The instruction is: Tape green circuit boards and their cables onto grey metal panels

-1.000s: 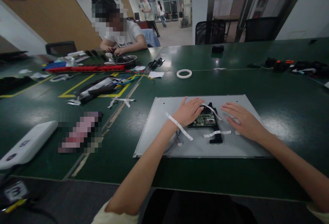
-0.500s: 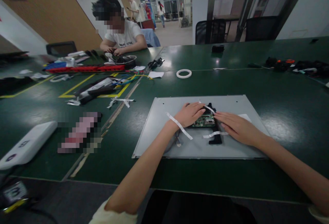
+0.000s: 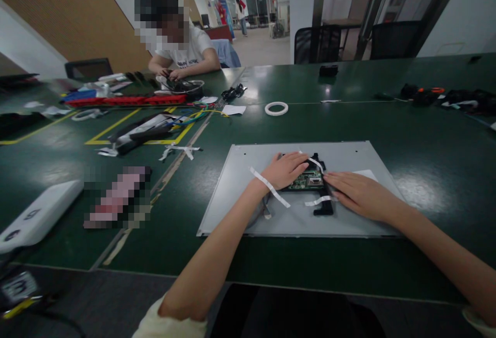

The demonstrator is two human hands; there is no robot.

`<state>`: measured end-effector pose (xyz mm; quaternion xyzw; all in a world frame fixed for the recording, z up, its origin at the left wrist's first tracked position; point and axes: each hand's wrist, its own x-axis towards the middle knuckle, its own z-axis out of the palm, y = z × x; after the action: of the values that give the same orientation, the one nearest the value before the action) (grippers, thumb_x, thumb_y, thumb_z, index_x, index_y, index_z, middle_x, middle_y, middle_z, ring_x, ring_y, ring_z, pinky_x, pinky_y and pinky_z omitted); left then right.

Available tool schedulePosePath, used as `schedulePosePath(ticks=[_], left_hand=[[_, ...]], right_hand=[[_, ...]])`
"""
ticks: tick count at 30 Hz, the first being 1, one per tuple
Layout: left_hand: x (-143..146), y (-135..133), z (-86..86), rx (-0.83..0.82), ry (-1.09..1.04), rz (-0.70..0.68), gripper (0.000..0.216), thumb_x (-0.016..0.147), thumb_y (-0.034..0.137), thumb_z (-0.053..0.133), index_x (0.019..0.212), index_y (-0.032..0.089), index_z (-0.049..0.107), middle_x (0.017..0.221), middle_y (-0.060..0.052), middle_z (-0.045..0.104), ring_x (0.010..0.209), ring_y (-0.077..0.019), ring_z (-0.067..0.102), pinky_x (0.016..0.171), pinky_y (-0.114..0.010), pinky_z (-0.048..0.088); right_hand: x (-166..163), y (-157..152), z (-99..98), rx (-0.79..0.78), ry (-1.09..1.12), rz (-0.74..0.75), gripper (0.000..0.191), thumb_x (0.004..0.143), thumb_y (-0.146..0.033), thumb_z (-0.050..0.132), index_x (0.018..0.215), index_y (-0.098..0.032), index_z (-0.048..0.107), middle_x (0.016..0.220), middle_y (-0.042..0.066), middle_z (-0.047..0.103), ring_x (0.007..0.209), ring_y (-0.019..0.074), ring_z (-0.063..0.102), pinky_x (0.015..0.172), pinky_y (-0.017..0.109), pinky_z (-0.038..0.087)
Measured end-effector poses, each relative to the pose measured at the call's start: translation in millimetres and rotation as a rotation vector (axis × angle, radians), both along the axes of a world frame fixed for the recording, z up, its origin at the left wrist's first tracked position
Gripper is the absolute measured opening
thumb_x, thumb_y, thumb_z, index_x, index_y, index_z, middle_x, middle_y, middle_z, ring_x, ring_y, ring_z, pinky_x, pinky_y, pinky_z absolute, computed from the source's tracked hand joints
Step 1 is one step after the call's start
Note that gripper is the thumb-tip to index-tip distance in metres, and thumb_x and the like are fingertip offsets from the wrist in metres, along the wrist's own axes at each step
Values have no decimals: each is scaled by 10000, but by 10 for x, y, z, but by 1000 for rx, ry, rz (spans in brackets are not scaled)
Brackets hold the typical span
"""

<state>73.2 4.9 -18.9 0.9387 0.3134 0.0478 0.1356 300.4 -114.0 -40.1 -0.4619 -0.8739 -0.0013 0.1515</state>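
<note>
Circuit board (image 3: 311,180) and black bracket (image 3: 327,206) lie near the middle of the grey panel (image 3: 237,183) — the left hand (image 3: 287,169) spread flat over the board's left part, the right hand (image 3: 360,191) flat with fingertips at the bracket's right side, neither visibly grasping anything. Good handling probably means light, even pressure on the bracket rather than the components — smoothing the far tape strip (image 3: 318,163) and near tape strip (image 3: 318,201) without shifting the board.
</note>
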Motion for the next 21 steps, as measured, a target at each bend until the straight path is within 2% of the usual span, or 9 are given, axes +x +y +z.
schedulePosePath(ticks=[8,14,18,21], left_hand=[[0,-2,-4,-11,-2,7,528,947,485,90,1361,295,356,1413,3,417,1329,-181,307,1071,-436,204],[-3,22,-28,-23,-3,1,521,950,480,114,1359,281,367,1440,-9,377,1345,-192,275,1072,-458,188],[-6,20,-34,-33,-18,-14,519,950,485,116,1355,284,370,1443,-11,372,1351,-193,260,1070,-465,189],[-9,7,-34,-21,-51,9,508,954,470,121,1346,271,375,1429,-28,391,1336,-191,290,1073,-463,185]], right_hand=[[36,-19,76,-43,35,14,363,934,-296,356,1218,-189,555,1219,33,576,1125,167,527,983,391,431],[68,-8,85,-70,182,18,277,923,-280,394,1079,-234,618,1093,9,627,1053,163,555,1024,440,352],[58,-20,103,-146,246,21,216,893,-305,470,1015,-239,635,1095,36,581,1052,170,516,914,374,424],[19,-54,130,-219,269,-4,184,857,-314,532,992,-251,640,1119,50,523,1066,179,479,905,361,416]])
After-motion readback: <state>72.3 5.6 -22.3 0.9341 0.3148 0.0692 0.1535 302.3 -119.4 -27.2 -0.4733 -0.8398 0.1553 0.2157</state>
